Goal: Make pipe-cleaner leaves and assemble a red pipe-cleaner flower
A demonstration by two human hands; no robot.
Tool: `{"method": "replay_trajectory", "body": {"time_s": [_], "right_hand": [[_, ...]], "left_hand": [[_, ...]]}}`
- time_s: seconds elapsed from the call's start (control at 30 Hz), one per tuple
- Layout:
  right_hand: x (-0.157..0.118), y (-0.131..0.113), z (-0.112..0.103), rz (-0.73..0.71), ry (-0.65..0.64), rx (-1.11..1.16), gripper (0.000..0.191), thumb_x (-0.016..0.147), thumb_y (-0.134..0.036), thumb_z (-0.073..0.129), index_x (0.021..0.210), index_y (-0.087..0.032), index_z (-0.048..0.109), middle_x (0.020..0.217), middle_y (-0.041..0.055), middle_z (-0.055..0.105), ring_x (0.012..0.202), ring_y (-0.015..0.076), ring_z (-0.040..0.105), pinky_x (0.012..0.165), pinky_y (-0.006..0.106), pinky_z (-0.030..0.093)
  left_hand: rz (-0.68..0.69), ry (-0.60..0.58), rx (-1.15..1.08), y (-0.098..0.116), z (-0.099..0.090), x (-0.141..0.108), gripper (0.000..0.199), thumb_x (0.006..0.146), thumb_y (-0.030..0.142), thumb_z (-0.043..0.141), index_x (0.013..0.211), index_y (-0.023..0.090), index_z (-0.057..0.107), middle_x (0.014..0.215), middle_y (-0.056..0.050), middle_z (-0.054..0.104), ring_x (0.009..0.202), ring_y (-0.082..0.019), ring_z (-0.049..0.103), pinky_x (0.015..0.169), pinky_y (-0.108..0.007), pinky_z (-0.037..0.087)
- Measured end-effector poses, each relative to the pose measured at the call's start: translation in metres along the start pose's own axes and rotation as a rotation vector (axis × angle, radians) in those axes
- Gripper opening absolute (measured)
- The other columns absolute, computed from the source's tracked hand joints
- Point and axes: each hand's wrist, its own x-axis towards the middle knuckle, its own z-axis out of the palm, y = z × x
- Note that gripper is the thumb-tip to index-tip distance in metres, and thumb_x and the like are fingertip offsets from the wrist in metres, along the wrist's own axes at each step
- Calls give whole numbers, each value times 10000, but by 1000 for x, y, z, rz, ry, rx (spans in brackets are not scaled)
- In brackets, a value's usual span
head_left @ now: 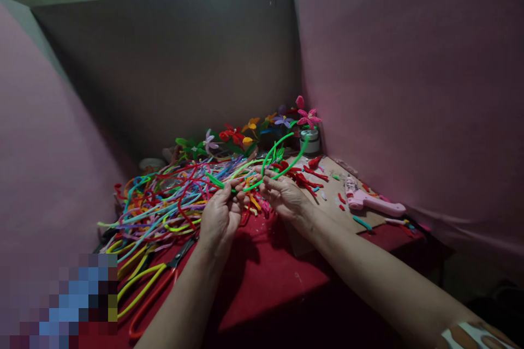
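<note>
Bright green fuzzy stem (pixel 252 187) is right around mid-frame, running between both hands. Left hand (pixel 226 208) has its grip pinched together on it, and the right hand (pixel 286 194) has thumb and fingers clamped on it too, with green lengths curving up above. Big tangle of colourful stems (pixel 151 212) left of centre on the red tabletop (pixel 278 272). Pink gun-shaped tool (pixel 379 204) lies at the right, scissors (pixel 182 253) at lower left, fuzzy flowers (pixel 232 134) just above the tangle.
</note>
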Motion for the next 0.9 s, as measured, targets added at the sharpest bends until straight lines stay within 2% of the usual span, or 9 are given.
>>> {"method": "replay_trajectory", "body": {"time_s": [0.13,0.3,0.43,0.57,0.67,0.77,0.9], "right_hand": [[4,-2,-3,-32,46,-71,184,629,-148,676,806,-145,628,625,-13,588,510,50,496,421,141,341],[15,3,-11,-169,103,-2,57,682,-192,648,692,-138,631,570,-19,564,518,56,491,522,165,413],[20,0,-13,-113,64,85,167,727,-284,616,648,-139,591,533,-13,528,499,85,477,499,213,423],[16,-8,-9,-62,-20,125,205,773,-359,556,762,-155,584,526,-35,473,482,83,443,504,236,427],[14,-16,-9,-80,-63,131,222,792,-396,519,829,-184,572,550,-40,475,466,75,408,478,226,400],[15,-25,-11,-124,-54,135,276,815,-440,456,850,-190,568,530,-41,454,449,80,381,452,228,371],[16,-33,-11,-204,-47,94,333,836,-463,392,859,-182,570,541,-22,469,470,96,408,449,233,364]], "left_hand": [[-32,-37,30,-2,-4,1,202,814,82,418,719,66,596,605,-39,546,451,-74,517,442,-194,480],[-42,-71,73,-5,-3,-2,172,793,83,447,729,61,606,622,-50,551,458,-79,509,414,-189,457],[-44,-51,82,-6,-2,-4,179,794,82,442,730,63,608,631,-51,552,460,-75,500,413,-188,450],[-61,-28,76,-7,-2,-4,188,801,76,426,736,64,603,622,-40,538,448,-69,486,393,-177,427],[-79,-12,80,-7,-2,-4,198,808,68,411,737,69,596,617,-33,529,445,-68,483,389,-178,429],[-101,-10,66,-8,1,-6,199,817,67,403,737,70,586,609,-27,515,441,-66,484,386,-173,431],[-173,81,7,-10,6,-8,208,840,67,367,756,71,558,610,-21,502,445,-54,481,400,-153,447]]}}
